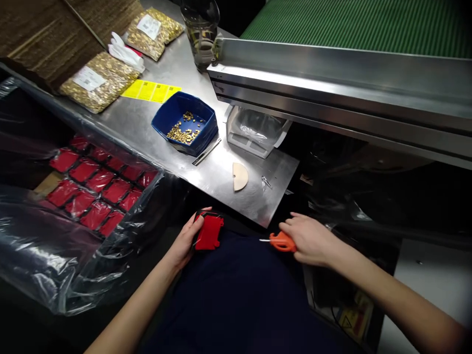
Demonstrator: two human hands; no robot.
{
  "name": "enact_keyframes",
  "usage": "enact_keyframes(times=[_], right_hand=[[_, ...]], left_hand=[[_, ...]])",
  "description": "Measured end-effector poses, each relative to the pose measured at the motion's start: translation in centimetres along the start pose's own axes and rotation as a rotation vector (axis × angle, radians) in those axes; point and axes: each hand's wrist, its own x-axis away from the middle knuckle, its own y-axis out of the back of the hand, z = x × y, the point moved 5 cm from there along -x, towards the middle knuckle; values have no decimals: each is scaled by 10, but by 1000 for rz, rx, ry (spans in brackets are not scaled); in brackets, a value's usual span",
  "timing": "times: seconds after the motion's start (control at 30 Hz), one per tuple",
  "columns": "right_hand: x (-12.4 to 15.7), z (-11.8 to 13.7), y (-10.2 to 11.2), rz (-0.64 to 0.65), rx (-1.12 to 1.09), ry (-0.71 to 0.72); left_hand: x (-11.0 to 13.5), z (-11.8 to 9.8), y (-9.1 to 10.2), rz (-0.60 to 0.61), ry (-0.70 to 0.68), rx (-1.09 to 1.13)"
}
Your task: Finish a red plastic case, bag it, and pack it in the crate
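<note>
My left hand [190, 238] grips a small red piece [209, 233] with a dark edge, held over my lap just below the steel table's front edge. My right hand [309, 238] is closed round an orange-handled tool [280, 241] whose thin metal tip points left toward the red piece. The two hands are a short way apart. On the steel table [221, 177] above them lie a pale half-round piece [239, 176] and a small metal clip [266, 183].
A blue bin [184, 123] holds small brass parts, with a thin metal strip [206, 152] beside it. Bags of brass parts [99, 81], yellow labels [151, 91] and a jar [201, 29] stand farther back. A plastic-lined box of red pieces [96, 184] sits left. A steel-framed conveyor [350, 73] runs right.
</note>
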Motion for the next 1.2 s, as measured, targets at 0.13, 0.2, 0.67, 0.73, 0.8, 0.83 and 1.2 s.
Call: enact_keyframes(times=[0.13,0.2,0.67,0.73,0.8,0.83,1.2], right_hand=[[-30,44,8,73,-47,-43],[-40,49,8,80,-53,-67],[-46,39,9,118,-53,-165],[-47,39,10,114,-58,-168],[-49,41,10,111,-65,-168],[-50,41,10,110,-70,-166],[-23,8,46,173,-191,-145]], left_hand=[[-5,3,-3,33,-1,-56],[-7,5,-3,32,-8,-71],[1,-7,-11,178,-45,-264],[0,-6,-11,190,-47,-278],[-2,-5,-10,193,-52,-256],[-2,-5,-9,192,-55,-240],[4,-43,-57,506,-365,-971]])
